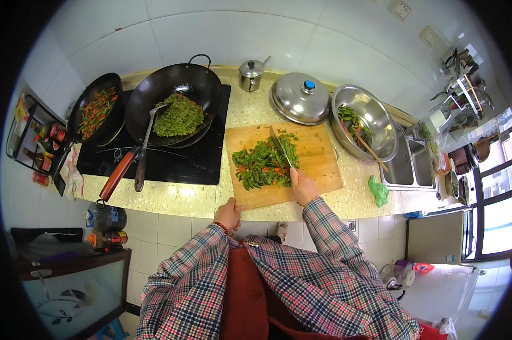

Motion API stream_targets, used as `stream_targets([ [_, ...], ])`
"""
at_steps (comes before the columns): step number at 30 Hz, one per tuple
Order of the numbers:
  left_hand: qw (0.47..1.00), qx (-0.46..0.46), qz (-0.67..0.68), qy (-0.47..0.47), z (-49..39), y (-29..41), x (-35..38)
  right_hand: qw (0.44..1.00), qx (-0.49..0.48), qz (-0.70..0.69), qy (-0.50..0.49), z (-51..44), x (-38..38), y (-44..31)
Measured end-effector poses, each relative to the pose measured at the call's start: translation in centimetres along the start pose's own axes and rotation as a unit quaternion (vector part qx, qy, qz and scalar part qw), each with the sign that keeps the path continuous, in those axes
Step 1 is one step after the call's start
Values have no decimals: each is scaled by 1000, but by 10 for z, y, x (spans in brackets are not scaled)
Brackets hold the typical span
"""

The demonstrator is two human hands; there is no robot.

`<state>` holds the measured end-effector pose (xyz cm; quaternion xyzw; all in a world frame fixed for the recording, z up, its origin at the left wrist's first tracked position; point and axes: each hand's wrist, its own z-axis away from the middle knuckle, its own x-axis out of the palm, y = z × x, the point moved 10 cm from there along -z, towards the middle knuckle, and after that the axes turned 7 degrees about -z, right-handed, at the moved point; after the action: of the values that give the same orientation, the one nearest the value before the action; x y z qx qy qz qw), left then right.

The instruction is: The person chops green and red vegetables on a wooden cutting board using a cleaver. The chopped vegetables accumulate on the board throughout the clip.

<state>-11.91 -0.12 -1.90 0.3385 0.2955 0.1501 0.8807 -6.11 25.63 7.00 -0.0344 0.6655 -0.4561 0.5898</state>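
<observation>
My right hand [303, 187] is closed round the handle of a kitchen knife [282, 146], whose blade stands among chopped green and orange-red peppers [260, 163]. The peppers lie spread on a wooden cutting board [320, 170]. At the board's near left corner is my left hand [229, 214], its fingers curled at the edge of the board and counter; whether it grips the board is unclear. Behind the board sits a domed steel lid [300, 100]. A steel bowl [377, 112] to its right holds pepper strips and wooden chopsticks [371, 151].
Left, a wok [143, 93] with minced greens and a metal spatula [147, 138] rests on the black cooktop [188, 165], beside a smaller pan [111, 83] of cut vegetables. A lidded metal pot [251, 76] stands behind. Right are a green plastic bag [378, 192] and a double sink [398, 165].
</observation>
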Motion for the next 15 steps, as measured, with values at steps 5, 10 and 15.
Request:
stream_targets([
  [5,1000,-10,3,11,-1,-1,-1,998,-30,-49,0,-1,-15,-6],
  [10,999,-17,21,19,0,-3,1,995,-32,-9,-99,-10,-12,-12],
  [15,999,-13,28,41,-2,-4,1,989,-57,-11,-137,-19,-27,-13],
])
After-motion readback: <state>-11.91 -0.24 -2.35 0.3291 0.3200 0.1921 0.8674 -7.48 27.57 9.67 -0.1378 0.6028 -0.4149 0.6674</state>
